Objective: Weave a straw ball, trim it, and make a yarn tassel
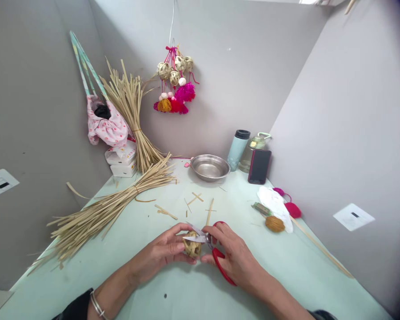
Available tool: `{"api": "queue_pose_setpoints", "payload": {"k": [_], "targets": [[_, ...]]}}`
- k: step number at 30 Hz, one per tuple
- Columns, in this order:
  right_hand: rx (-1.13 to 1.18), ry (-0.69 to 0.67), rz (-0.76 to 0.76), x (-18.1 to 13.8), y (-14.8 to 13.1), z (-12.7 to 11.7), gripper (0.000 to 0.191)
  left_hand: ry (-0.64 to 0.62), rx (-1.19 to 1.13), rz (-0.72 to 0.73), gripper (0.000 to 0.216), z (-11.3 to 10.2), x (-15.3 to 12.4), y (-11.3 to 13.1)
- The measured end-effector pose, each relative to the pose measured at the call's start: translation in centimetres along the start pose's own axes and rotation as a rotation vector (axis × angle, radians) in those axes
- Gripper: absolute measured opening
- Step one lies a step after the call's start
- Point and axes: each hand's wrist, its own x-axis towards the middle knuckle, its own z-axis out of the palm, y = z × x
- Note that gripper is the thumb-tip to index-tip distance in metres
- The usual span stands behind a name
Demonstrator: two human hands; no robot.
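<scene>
Near the front middle of the table, my left hand (163,249) is closed around a small woven straw ball (193,250), fingers behind it and thumb on the near side. Red-handled scissors (223,266) are in my right hand (235,255), with fingers through the loops. Their blades are spread apart and lie across the top of the ball. Whether a strip sits between the blades I cannot make out. Beyond my hands lie loose straw offcuts (166,212) and a longer strip (210,212).
A straw bundle (120,202) lies at the left; another bundle (136,120) leans against the wall. Toward the back stand a metal bowl (210,168), a blue tumbler (238,151), a bottle (248,158) and a phone (260,166). Yarn (275,224) lies right. Tasselled balls (175,78) hang above.
</scene>
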Motion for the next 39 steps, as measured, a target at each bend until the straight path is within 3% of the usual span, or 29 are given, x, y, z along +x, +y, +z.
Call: {"api": "queue_pose_setpoints", "payload": {"k": [11, 17, 20, 23, 30, 35, 39], "targets": [[-0.007, -0.059, 0.063, -0.1, 0.1, -0.1, 0.034, 0.042, -0.060, -0.034, 0.030, -0.3, -0.1, -0.5], [0.266, -0.052, 0.209, 0.3, 0.4, 0.2, 0.028, 0.110, -0.058, -0.058, 0.031, -0.1, 0.0, -0.4], [0.492, -0.001, 0.306, 0.6, 0.4, 0.3, 0.033, 0.129, -0.029, -0.054, 0.031, 0.0, 0.0, -0.3], [0.633, 0.042, 0.311, 0.7, 0.0, 0.2, 0.040, 0.151, -0.020, -0.026, 0.029, 0.0, 0.1, -0.3], [0.542, 0.125, 0.314, 0.8, -0.5, 0.2, 0.041, 0.160, -0.094, 0.011, 0.029, 0.1, 0.2, -0.3], [0.592, 0.170, 0.291, 1.1, -0.8, 0.3, 0.040, 0.160, 0.036, -0.024, 0.031, 0.3, 0.1, -0.5], [0.644, 0.156, 0.282, 1.2, -1.4, 0.3, 0.027, 0.158, 0.101, -0.045, 0.033, 0.3, 0.1, -0.8]]}}
